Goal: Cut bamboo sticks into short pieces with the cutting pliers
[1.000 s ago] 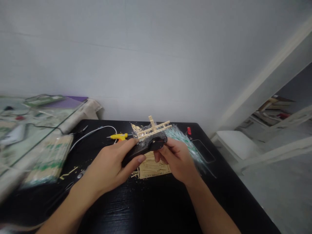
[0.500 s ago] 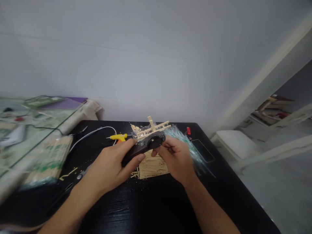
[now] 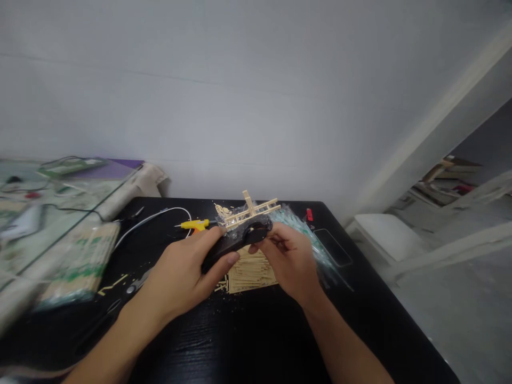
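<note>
Black desk (image 3: 256,341), our left hand (image 3: 186,272) gripping black tool (image 3: 236,241) over stick mat (image 3: 251,274), our right hand (image 3: 291,260) pinching its tip

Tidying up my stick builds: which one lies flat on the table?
The stick mat nearer the person lies flat; the stick frame behind it stands up.

Two hands (image 3: 182,274) (image 3: 290,261), one black tool (image 3: 236,241), one glue gun (image 3: 194,225), one stick frame (image 3: 251,209).

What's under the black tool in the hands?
A flat panel of wooden sticks lies on the black table below the black tool, loose offcuts beside it. The left hand and right hand hide the panel's far part.
</note>
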`<state>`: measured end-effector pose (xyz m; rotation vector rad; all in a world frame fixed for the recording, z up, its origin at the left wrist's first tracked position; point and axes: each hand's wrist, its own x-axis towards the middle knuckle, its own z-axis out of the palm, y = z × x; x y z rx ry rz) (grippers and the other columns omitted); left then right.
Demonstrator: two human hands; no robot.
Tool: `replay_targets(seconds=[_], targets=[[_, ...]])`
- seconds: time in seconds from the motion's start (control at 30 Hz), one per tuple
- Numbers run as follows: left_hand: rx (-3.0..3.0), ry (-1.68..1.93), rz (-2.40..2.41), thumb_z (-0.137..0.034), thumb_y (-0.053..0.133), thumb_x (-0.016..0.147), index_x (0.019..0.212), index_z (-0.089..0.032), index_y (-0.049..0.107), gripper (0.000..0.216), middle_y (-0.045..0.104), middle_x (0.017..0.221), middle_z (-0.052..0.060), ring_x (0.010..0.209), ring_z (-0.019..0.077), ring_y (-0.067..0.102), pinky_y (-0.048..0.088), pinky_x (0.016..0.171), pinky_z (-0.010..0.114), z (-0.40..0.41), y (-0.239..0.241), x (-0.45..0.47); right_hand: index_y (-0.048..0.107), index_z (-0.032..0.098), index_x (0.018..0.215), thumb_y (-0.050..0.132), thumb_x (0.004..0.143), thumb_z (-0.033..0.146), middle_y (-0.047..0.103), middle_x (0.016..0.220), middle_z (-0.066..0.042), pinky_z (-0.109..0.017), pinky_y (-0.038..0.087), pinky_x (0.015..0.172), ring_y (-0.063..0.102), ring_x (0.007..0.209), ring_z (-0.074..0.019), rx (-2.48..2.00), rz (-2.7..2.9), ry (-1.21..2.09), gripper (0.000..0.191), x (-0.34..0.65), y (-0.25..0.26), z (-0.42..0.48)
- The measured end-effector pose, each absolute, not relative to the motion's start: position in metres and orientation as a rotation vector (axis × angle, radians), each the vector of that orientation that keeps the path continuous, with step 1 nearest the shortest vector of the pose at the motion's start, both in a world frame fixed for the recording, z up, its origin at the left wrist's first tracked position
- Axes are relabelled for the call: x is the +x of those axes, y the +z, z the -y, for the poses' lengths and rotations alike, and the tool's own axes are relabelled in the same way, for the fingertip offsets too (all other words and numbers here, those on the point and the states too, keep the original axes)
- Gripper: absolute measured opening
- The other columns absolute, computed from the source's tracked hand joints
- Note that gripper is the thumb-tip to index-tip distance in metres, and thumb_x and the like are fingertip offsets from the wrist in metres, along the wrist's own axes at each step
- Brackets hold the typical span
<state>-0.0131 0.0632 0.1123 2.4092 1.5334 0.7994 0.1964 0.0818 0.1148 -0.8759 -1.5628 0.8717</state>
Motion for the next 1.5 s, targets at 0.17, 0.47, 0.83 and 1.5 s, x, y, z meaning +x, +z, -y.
replay_targets(seconds=[0.17,0.47,0.83,1.5], targets=[[2.38,0.826,-1.54,-0.059,0.041,0.1,0.113,-0.021,0.062,0.045,0.071,0.096,0.006,0.084,0.0234,0.067,0.05,0.074,0.037,-0.0634,0.1096,-0.012,0.071,0.021,0.073,0.07,0.087,0.019,0.075,0.068,0.001,-0.023,0.054,0.061,0.07,0.063,-0.0136,-0.906,1.553,0.871,0.014,0.1968,0.1158,-0.081],[2.398,0.805,-1.552,-0.058,0.042,0.1,0.102,-0.021,0.06,0.041,0.067,0.085,0.002,0.075,0.0206,0.064,0.048,0.068,0.034,-0.0616,0.1107,-0.012,0.071,0.021,0.073,0.071,0.085,0.016,0.076,0.07,0.002,-0.022,0.054,0.06,0.069,0.062,-0.0124,-0.889,1.532,0.856,0.014,0.1966,0.1126,-0.0819],[2.417,0.801,-1.573,-0.056,0.042,0.101,0.088,-0.022,0.053,0.038,0.061,0.074,-0.001,0.067,0.0182,0.061,0.043,0.063,0.03,-0.0611,0.1109,-0.0104,0.069,0.02,0.073,0.07,0.087,0.018,0.075,0.069,0.001,-0.02,0.053,0.059,0.069,0.061,-0.0118,-0.883,1.523,0.843,0.015,0.1946,0.1115,-0.082],[2.382,0.756,-1.611,-0.058,0.039,0.101,0.099,-0.022,0.057,0.039,0.066,0.081,0.002,0.072,0.021,0.064,0.045,0.065,0.032,-0.0602,0.1118,-0.0078,0.069,0.021,0.072,0.072,0.086,0.022,0.07,0.065,0.001,-0.024,0.047,0.055,0.063,0.058,-0.0136,-0.974,1.539,0.663,0.014,0.1952,0.107,-0.0816]])
